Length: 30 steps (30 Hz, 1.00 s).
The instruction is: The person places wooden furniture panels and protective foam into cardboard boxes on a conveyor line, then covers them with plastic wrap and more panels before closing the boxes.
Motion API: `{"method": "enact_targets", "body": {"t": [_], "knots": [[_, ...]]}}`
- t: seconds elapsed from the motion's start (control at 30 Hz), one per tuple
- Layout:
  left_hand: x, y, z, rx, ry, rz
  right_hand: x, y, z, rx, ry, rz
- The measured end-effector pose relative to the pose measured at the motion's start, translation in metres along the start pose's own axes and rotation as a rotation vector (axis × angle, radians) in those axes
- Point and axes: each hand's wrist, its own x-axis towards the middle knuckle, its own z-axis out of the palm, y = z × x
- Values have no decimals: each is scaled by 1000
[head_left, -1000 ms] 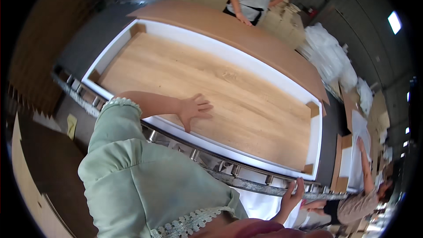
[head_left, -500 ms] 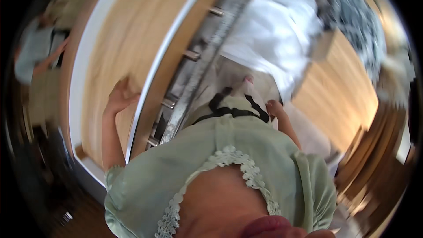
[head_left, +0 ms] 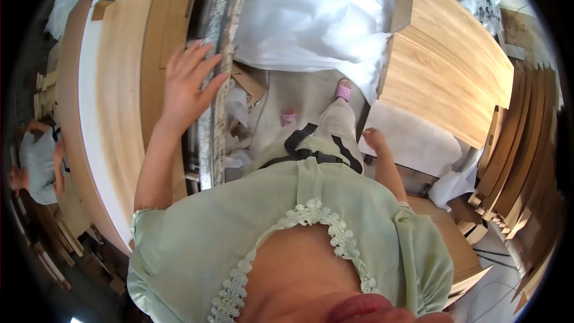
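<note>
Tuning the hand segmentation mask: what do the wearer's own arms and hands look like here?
Left hand and right hand: bare, no gloves. No watch or cable shows at either wrist. Forearms uncovered. Sleeves: loose, pale green, gathered fabric, matching the blouse. Right-hand fingers too small to check for rings.

Right hand (head_left: 375, 139) hides its palm (any grip seems unclear)
</note>
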Motion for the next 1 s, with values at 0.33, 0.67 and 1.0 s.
{"method": "enact_targets", "body": {"t": [0.33,0.67,1.0], "knots": [[72,91,236,-538,-411,-411,193,-39,-98,792,-91,62],[160,137,447,-691,-516,-320,371,-111,-56,1442,131,552],[217,101,518,-663,-191,-449,341,-168,-44,864,268,-319]]}}
